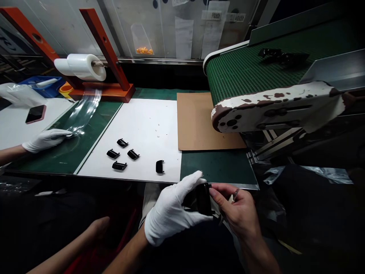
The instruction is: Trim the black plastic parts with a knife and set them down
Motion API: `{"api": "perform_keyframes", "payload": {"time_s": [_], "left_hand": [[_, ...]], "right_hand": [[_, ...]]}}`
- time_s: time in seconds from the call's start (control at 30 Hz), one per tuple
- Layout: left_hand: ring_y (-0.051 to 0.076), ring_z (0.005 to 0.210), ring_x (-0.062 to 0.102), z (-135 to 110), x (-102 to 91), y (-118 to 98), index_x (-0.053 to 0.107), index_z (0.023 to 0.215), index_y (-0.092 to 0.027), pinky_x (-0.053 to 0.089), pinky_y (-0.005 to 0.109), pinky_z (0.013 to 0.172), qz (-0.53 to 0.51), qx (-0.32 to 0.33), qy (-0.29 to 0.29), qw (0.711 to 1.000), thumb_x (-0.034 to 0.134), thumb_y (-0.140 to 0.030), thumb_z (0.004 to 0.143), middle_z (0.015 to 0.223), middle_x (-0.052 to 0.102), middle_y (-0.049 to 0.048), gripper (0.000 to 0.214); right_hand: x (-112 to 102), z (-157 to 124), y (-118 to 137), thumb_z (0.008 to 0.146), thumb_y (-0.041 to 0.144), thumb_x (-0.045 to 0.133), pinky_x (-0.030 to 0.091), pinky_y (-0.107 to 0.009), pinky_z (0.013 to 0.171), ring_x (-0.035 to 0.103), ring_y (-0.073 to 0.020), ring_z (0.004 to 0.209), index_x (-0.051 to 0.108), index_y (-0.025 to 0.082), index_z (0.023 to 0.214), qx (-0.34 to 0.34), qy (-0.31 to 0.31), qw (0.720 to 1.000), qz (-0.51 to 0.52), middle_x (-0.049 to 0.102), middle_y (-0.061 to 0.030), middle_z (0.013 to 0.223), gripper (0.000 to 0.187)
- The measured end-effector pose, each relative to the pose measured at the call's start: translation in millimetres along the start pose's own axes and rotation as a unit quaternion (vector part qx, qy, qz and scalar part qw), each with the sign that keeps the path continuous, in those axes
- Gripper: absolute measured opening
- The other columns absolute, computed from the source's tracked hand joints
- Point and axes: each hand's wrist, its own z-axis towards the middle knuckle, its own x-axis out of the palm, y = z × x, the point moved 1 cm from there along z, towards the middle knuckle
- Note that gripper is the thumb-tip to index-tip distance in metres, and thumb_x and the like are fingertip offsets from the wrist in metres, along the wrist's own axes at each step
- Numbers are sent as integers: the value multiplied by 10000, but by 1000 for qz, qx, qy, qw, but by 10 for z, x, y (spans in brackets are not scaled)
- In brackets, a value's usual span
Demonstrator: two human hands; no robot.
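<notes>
1. The white cloth glove (171, 209) on the left hand looks matt and soft.
2. The black plastic part (203, 198) held near the person is glossy.
3. The smaller black plastic parts (122, 143) on the far sheet are also glossy and smooth.
4. The white sheet (151, 125) beneath them is smooth and matt.
5. The dark green mat (219, 165) at near right is smooth, with a dull sheen.
6. The brown cardboard (205, 121) is matt paper.
7. The green conveyor belt (245, 72) has a rough woven texture.
8. The conveyor's metal side frame (273, 102) has chipped white paint and rough brown patches.
9. The clear plastic film (82, 112) at far left is thin and shiny.
</notes>
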Motion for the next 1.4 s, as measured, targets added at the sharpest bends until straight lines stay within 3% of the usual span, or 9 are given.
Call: {"api": "perform_keyframes", "payload": {"time_s": [0.3,0.47,0.7,0.9,1.07,1.2,1.4], "left_hand": [[221,1082,646,-37,-2,53,305,1426,-317,501,335,1002,-35,6,36,999,800,-336,701,1256,613,64,879],[204,1057,657,-40,14,48,314,1422,-319,522,306,973,-39,1,25,999,813,-313,685,1239,624,53,890],[190,1009,675,-43,24,60,340,1411,-284,545,271,931,0,18,0,1000,820,-313,674,1211,640,61,880],[208,993,683,-49,13,66,350,1412,-253,551,296,924,14,33,-2,999,811,-315,682,1192,648,81,866],[228,975,690,-62,-1,61,356,1419,-245,556,321,915,27,22,11,999,795,-343,701,1162,662,93,847],[231,947,697,-53,-10,44,392,1408,-245,564,327,899,18,19,7,1000,802,-328,689,1148,672,91,832],[232,948,698,-9,-27,-56,449,1376,-221,570,303,882,-10,-5,4,1000,827,-268,649,1151,677,98,821]], "right_hand": [[1,-58,77,781,371,663,349,-213,421,427,-89,439,714,212,751,-65,-17,995,-79,570,35,525,170],[10,-61,107,785,359,654,321,-210,410,390,-82,428,702,209,747,-75,-16,993,-88,491,52,492,162],[54,-42,-15,772,407,681,417,-225,471,561,-132,550,718,199,820,5,11,999,44,646,-11,637,217],[90,-48,-92,706,453,735,296,-203,337,407,-78,371,729,175,805,74,14,990,123,510,44,459,295],[116,-35,-55,663,442,775,182,-184,315,260,-36,352,705,171,761,129,24,972,197,415,79,442,297],[140,-24,-50,639,468,787,143,-179,318,216,-28,343,662,164,745,172,47,954,240,379,95,430,345],[142,-30,-66,641,470,786,153,-173,339,219,-24,365,625,174,707,162,52,952,254,365,100,455,344]]}}
